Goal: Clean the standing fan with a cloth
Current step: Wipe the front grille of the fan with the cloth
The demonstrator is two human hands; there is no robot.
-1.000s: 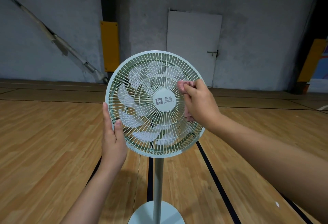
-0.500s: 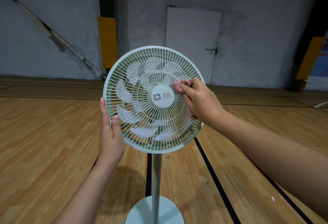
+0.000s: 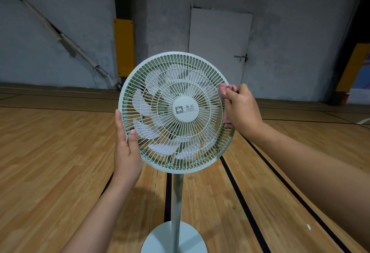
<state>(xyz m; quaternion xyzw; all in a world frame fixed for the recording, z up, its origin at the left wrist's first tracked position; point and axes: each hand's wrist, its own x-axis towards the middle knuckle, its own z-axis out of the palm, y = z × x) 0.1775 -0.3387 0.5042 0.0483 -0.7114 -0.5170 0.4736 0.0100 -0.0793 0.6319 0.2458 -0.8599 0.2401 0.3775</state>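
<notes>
We steady fan (image 3: 176, 84) at left rim, left hand (image 3: 126, 152) fingers straight; right hand (image 3: 243, 110) grips cloth (image 3: 224, 90) on right rim — rest of fan lies leftward, right hand nearer.

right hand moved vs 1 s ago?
Yes. The right hand and its pink cloth went rightward across the fan grille, from beside the centre badge out to its right edge.

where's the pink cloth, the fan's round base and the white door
pink bunched cloth (image 3: 224, 90), head view, its exposed top end
round pale green fan base (image 3: 158, 240), head view, left part of its flat top
white flat door (image 3: 218, 48), head view, middle of its panel
</notes>
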